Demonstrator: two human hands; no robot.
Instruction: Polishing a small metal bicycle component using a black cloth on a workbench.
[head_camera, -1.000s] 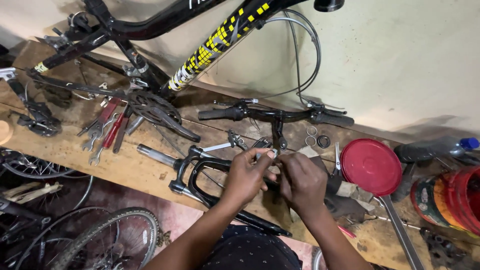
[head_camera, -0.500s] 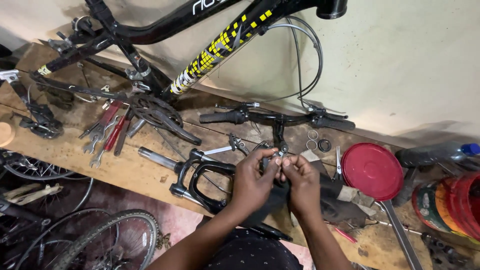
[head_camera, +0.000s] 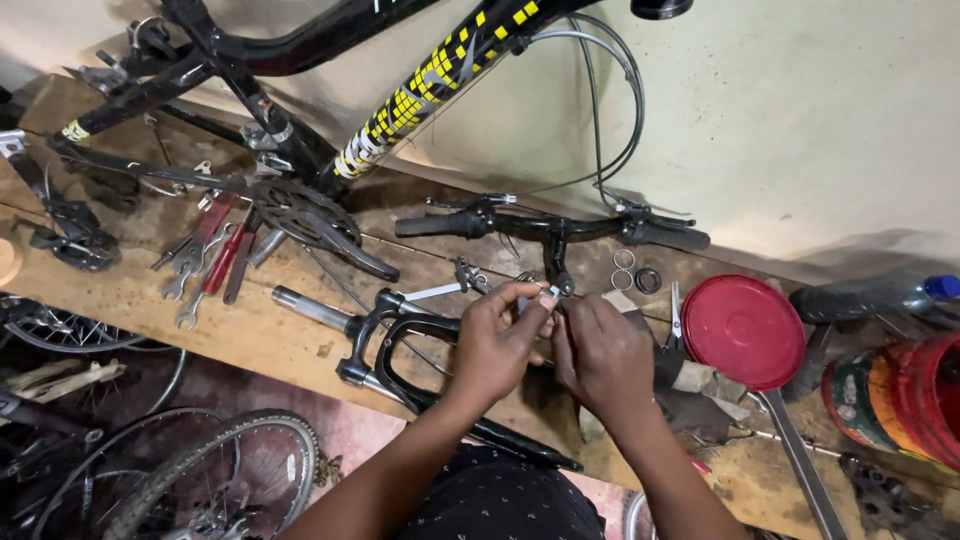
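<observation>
Pinching a small part (head_camera: 548, 298) (mostly hidden), left hand (head_camera: 497, 340), right hand (head_camera: 603, 355)

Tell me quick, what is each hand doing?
Left hand: pinching a small metal part.
Right hand: fingers curled at the same part; grip cannot be told.

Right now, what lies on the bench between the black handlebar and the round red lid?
In the head view, three small metal rings lie between the black handlebar and the round red lid, with a small hand tool beside the lid.

Fork (head_camera: 400, 340) left of hands, lid (head_camera: 745, 330) right.
</observation>
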